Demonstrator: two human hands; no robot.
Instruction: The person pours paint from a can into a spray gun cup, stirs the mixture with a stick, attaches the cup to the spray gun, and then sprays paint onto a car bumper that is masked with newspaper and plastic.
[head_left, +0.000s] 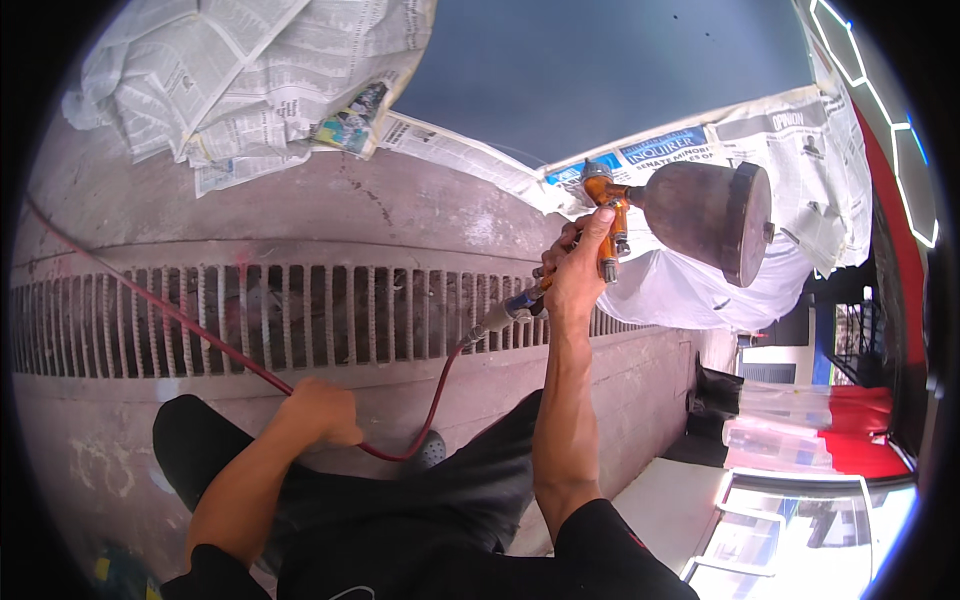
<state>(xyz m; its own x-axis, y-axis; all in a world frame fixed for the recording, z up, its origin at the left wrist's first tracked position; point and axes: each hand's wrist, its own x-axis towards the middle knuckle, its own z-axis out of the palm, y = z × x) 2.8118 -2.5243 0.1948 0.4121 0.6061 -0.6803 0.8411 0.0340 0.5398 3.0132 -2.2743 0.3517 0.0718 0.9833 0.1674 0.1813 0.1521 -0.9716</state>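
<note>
My right hand (pixel 577 272) is wrapped round the handle of an orange spray gun (pixel 612 205), held up in front of me. A dark, rounded paint cup (pixel 703 215) juts from the gun toward the right. From the gun's base, a fitting joins a red air hose (pixel 440 385) that sags down to my left. My left hand (pixel 322 412) is closed round that hose, above my knee. Beyond the gun is a blue-grey painted panel (pixel 600 70), edged with taped newspaper (pixel 790 150).
A long metal drain grate (pixel 330 320) crosses the concrete floor (pixel 440 200) before me. Crumpled newspaper sheets (pixel 240 80) cover the area at upper left. Thin clear plastic sheeting (pixel 690 295) hangs under the panel. The hose runs over the grate to the far left.
</note>
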